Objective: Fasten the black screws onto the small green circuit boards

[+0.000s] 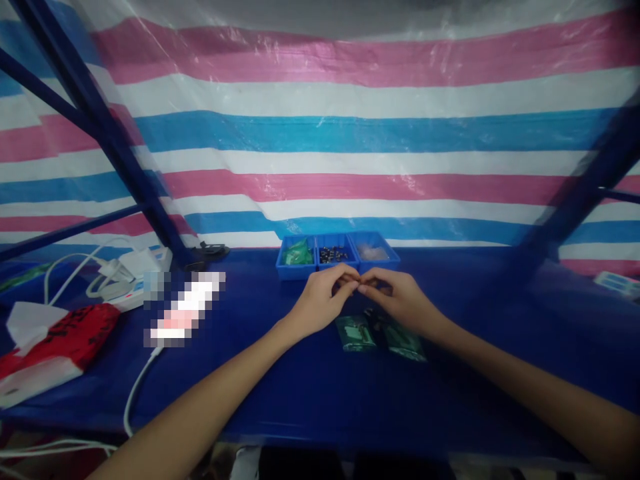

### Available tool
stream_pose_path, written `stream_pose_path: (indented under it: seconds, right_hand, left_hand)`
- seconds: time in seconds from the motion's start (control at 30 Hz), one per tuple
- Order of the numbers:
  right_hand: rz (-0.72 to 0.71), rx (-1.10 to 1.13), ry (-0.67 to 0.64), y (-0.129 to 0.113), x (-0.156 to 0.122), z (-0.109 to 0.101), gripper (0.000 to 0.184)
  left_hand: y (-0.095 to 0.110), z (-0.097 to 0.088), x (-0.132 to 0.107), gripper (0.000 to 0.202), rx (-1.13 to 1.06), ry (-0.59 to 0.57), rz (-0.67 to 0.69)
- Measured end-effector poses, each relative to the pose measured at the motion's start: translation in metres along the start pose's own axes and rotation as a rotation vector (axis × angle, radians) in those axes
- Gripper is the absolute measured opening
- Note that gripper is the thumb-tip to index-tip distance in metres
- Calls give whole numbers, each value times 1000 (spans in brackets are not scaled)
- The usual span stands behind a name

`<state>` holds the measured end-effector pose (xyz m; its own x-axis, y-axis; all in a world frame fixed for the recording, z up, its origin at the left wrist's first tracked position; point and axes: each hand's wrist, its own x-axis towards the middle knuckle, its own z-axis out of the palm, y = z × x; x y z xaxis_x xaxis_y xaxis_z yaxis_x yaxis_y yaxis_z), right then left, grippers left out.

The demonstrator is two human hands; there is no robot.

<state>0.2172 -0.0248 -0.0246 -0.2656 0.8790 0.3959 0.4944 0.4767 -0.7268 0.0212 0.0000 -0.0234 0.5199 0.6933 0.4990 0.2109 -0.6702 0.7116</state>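
My left hand (323,300) and my right hand (397,297) meet fingertip to fingertip above the blue table (310,393), pinching a very small part (359,285) between them; the part is too small to identify. Just below the hands lie two small green packets (356,332) (406,343) flat on the table. Behind the hands stands a row of three blue bins: the left bin (296,257) holds green packets, the middle bin (334,254) holds small dark parts, the right bin (373,251) holds pale clear material.
A white power strip with cables (125,277) sits at the left, beside a blurred white object (185,308) with a cord. A red and white plastic bag (55,343) lies at the far left. Dark blue frame posts (100,127) rise on both sides before a striped tarp.
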Motion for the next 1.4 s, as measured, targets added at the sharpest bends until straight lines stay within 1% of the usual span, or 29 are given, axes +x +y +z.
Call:
stream_pose_path:
  seconds: [0.1,0.2,0.33,0.47,0.53,0.63,0.8,0.87,1.0,1.07,1.13,1.2,1.27,1.33,1.4]
  right_hand:
    - [13,54,4,2,1,0,22]
    - [8,21,11,0,0,0,24]
    - [-26,-92,42,-4,-2,0,27]
    - [-69,-160,111,-5,-2,-1,18]
    - [-106,-164,109,-4,-2,-1,14]
    - [-144,-161,67,-3,-2,-2,14]
    - [-133,-213,52,2,1,-2,11]
    - [-168,-263,55,4,1,-2,10]
    - [-280,-365,25,3,5,-4,15]
    - [-336,-440,13,1,12,-5,17]
    - [-366,-535,24,1,27,-5,18]
    - [-363,-620,51,3,48,-4,19]
    - [-329,-666,75,6,68,-1,22]
    - [-291,-686,85,6,81,3,24]
    - [-289,-697,76,2,79,5,27]
  left_hand:
    - [-4,0,1,16,72,26,65]
    - [-7,1,0,18,140,46,89]
    - [-6,2,0,10,100,36,26]
    - [-3,3,1,13,74,20,-52]
    - [-2,3,1,13,64,9,-75]
    - [-3,3,1,13,36,-3,-111]
    - [-9,3,1,18,-32,-45,-124]
    - [-10,2,0,21,-43,-62,-118]
    - [-9,0,0,36,17,-57,-109]
    - [-10,-1,1,36,36,-11,-113]
    - [-12,-3,3,27,57,66,-122]
    - [-15,-6,4,18,116,145,-126]
    - [-17,-10,5,14,213,184,-120]
    - [-18,-15,5,10,311,138,-100]
    - [-17,-18,4,7,426,25,-61]
